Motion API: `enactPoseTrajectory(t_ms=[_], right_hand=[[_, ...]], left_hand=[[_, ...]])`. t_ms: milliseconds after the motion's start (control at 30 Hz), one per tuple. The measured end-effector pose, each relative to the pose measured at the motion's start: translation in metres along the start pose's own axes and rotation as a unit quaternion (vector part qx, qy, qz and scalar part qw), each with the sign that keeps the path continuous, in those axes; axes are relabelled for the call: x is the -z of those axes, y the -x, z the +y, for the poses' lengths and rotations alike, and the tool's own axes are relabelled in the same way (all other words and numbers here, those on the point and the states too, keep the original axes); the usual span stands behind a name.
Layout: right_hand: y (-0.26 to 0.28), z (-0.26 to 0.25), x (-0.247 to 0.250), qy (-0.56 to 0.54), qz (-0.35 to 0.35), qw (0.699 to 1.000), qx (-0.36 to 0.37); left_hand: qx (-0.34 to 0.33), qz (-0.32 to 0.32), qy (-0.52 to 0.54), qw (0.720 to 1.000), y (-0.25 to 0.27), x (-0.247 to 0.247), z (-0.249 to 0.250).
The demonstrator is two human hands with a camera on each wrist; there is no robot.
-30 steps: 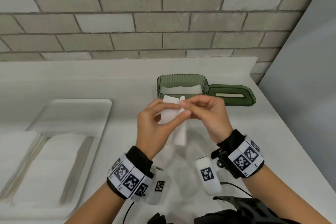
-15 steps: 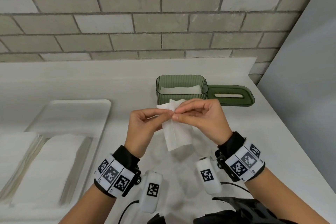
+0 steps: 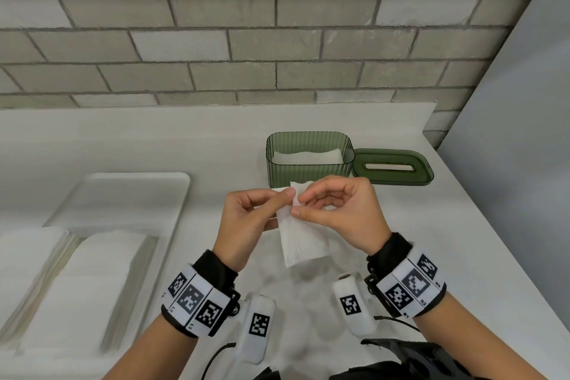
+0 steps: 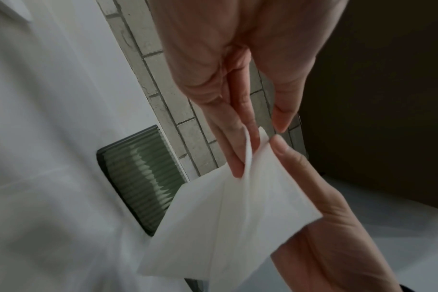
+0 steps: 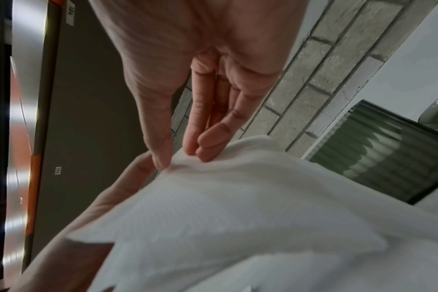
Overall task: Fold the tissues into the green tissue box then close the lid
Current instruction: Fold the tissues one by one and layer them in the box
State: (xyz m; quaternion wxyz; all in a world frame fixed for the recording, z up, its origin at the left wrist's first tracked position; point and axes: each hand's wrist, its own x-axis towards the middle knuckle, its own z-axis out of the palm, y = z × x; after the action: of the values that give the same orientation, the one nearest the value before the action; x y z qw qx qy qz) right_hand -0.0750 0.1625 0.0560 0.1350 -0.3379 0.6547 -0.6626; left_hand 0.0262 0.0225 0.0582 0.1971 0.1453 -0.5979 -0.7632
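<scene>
Both hands hold one white folded tissue [image 3: 303,236] above the counter, in front of the green tissue box [image 3: 309,172]. My left hand [image 3: 246,219] pinches its upper left edge between thumb and fingers. From the other side my right hand [image 3: 336,210] pinches the top edge. The tissue [image 4: 238,217] hangs down from the two pinches, with its layers parting at the top. Inside the open box lie white tissues [image 3: 308,157]. The green lid [image 3: 393,166], with a slot in it, lies flat to the right of the box. The tissue [image 5: 238,217] fills the right wrist view, with the box [image 5: 378,158] behind it.
A white tray [image 3: 129,191] sits at the left with stacks of white tissues [image 3: 77,281] in it. A brick wall [image 3: 277,40] backs the counter, and a grey panel [image 3: 524,163] closes the right side. The counter edge runs diagonally at the right.
Both hands have dropped a little toward me with the tissue. The tissue has unfolded from a small bundle into a longer hanging strip, and the fingers have shifted to its top edge.
</scene>
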Motion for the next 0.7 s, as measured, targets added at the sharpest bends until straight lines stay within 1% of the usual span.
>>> enactPoseTrajectory(t_ms=[200, 400, 500, 567, 700], right_hand=[[-0.0009, -0.0021, 0.0005, 0.005, 0.001, 1.000, 0.013], [0.0009, -0.0032, -0.0004, -0.002, 0.005, 1.000, -0.010], [-0.0003, -0.0056, -0.0018, -0.032, 0.019, 0.999, -0.017], [-0.0007, -0.0061, -0.0025, -0.049, 0.027, 0.998, -0.023], [-0.0010, -0.0029, -0.0025, -0.044, 0.043, 0.998, -0.033]], left_hand=[[0.007, 0.001, 0.000, 1.000, -0.0017, 0.0012, 0.0008], [-0.022, -0.006, -0.041, 0.999, -0.0012, -0.0008, 0.0023], [-0.047, -0.014, -0.067, 0.997, 0.0007, -0.0016, 0.0029], [-0.072, -0.022, -0.106, 0.992, 0.0025, -0.0026, 0.0025], [-0.128, -0.024, -0.169, 0.977, 0.0012, -0.0018, 0.0011]])
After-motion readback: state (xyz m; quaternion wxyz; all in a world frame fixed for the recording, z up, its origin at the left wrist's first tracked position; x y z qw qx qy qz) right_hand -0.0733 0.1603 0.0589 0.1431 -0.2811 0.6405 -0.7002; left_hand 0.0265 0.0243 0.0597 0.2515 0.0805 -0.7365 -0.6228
